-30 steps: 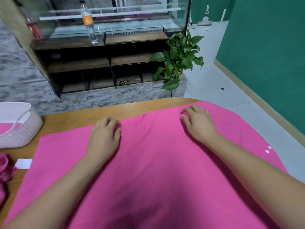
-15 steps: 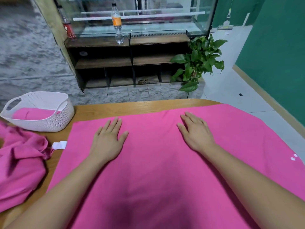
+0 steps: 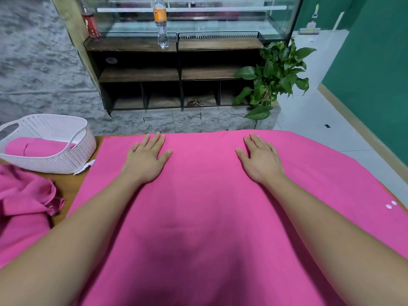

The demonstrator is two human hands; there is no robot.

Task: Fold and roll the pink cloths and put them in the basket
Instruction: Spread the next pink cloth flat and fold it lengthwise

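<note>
left hand (image 3: 145, 161) slid forward, basket (image 3: 66, 161) to left

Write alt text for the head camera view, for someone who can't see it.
A person's left hand and right hand lie flat, fingers straight, on a spread pink cloth covering a wooden table. At the left, a white basket holds a rolled pink cloth, with a crumpled pink cloth nearer the camera. A dark shelf unit and a leafy plant stand behind.

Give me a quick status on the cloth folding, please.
Left hand and right hand flat on spread cloth. One roll in basket. Crumpled cloth lies left.
</note>
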